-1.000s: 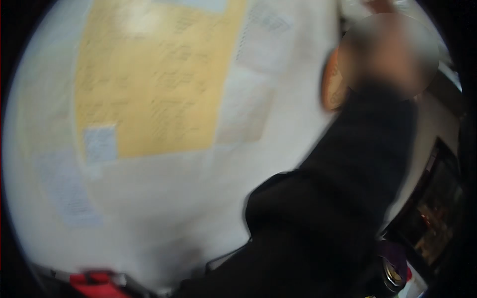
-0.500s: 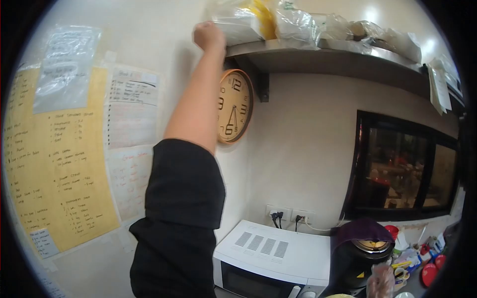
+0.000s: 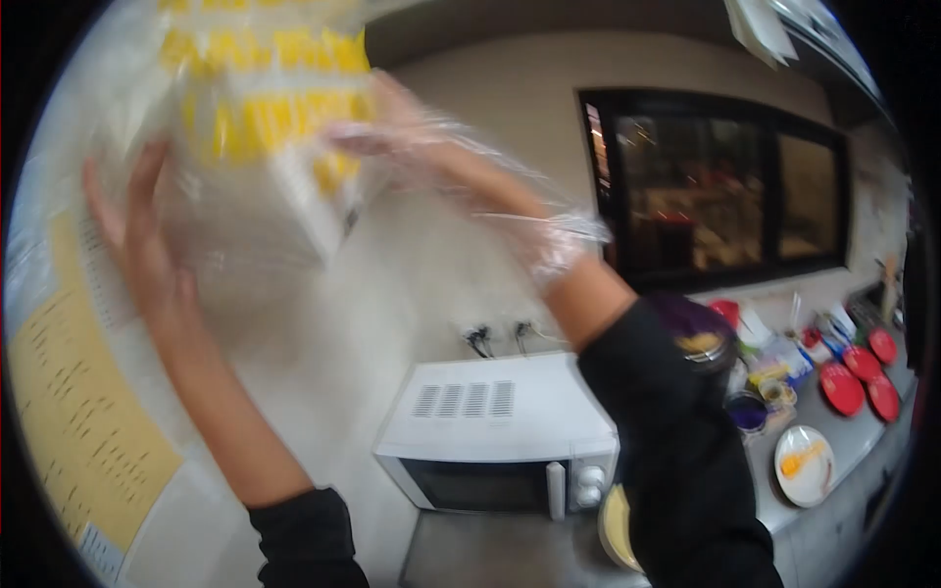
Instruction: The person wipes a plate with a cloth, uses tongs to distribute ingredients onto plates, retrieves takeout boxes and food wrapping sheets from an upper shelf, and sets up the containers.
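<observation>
A clear plastic bag with yellow lettering (image 3: 274,93) is up in front of me, off the shelf and blurred by motion. White, box-like contents show through it, but I cannot make out what they are. My left hand (image 3: 147,230) is bare and supports the bag's left side, fingers spread along it. On the other side, my right hand (image 3: 392,127) wears a loose clear plastic glove (image 3: 559,235) and grips the bag's edge. Parts of the right fingers are smeared or hidden by the plastic.
Below stands a white microwave (image 3: 490,407) on a grey counter (image 3: 470,554). A yellowish round item (image 3: 618,529) sits beside it, partly behind my right sleeve. To the right are a dark cooker (image 3: 706,343), red lids (image 3: 841,389) and a white plate (image 3: 804,480). Handwritten sheets (image 3: 88,421) cover the left wall.
The bag has come down off the high shelf with my left hand. My gloved right hand has risen to it from the lower right. The view has turned right and downward.
</observation>
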Demonstrator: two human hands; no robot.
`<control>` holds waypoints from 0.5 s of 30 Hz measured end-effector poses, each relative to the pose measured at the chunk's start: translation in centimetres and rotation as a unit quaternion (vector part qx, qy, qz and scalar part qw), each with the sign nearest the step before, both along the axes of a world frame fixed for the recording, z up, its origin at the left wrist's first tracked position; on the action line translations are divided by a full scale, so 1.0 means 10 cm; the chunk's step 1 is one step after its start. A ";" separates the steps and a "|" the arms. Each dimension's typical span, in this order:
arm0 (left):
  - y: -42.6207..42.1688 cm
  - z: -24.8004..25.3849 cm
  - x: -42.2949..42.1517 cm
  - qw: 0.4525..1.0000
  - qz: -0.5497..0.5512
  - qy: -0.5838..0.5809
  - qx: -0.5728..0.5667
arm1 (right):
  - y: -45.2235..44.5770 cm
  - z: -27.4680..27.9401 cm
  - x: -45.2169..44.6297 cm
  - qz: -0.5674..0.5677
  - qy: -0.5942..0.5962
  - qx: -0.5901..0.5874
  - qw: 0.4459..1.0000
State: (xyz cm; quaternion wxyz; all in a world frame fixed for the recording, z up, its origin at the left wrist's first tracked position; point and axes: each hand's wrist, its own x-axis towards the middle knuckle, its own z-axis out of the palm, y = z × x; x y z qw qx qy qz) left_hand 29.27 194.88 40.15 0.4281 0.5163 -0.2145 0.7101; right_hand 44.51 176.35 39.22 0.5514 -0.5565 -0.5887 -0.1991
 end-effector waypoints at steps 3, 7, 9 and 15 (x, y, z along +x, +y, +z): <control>-0.22 -0.88 0.28 0.998 -0.040 0.025 -0.043 | 0.09 -0.53 0.21 0.071 0.189 -0.048 0.978; -0.24 -2.04 0.88 0.991 0.014 0.119 -0.065 | 0.19 -1.90 0.66 0.220 0.419 -0.013 0.881; -0.38 -2.22 0.85 0.992 -0.016 0.114 -0.061 | -0.02 -2.27 0.46 0.196 0.427 0.022 0.883; -0.36 -2.92 1.37 0.977 -0.159 0.117 -0.084 | -0.75 -2.48 -0.20 -0.151 0.223 -0.063 0.961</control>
